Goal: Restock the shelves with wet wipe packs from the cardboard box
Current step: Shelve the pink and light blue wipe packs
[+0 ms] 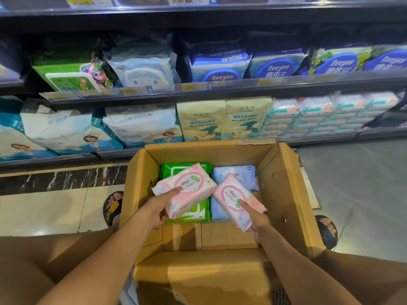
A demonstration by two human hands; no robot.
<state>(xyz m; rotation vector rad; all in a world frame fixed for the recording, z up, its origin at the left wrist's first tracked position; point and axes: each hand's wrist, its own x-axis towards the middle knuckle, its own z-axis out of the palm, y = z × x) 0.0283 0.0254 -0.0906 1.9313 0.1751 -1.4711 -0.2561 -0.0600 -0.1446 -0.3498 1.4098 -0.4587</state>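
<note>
An open cardboard box (284, 194) stands on the floor in front of the shelves. Over it, my left hand (157, 209) grips a pink wet wipe pack (187, 188) by its near edge, thumb on top. My right hand (256, 219) grips a second pink wet wipe pack (233, 194), thumb across its face. Below them in the box lie green packs (193, 216) on the left and light blue packs (237, 172) on the right.
The lower shelf (220, 146) just behind the box holds diaper bags, cream baby-wipe bags (222, 119) and stacked small packs (326, 113). A higher shelf (198, 88) carries green, white and blue Deeyeo packs. My sandalled feet (113, 208) flank the box.
</note>
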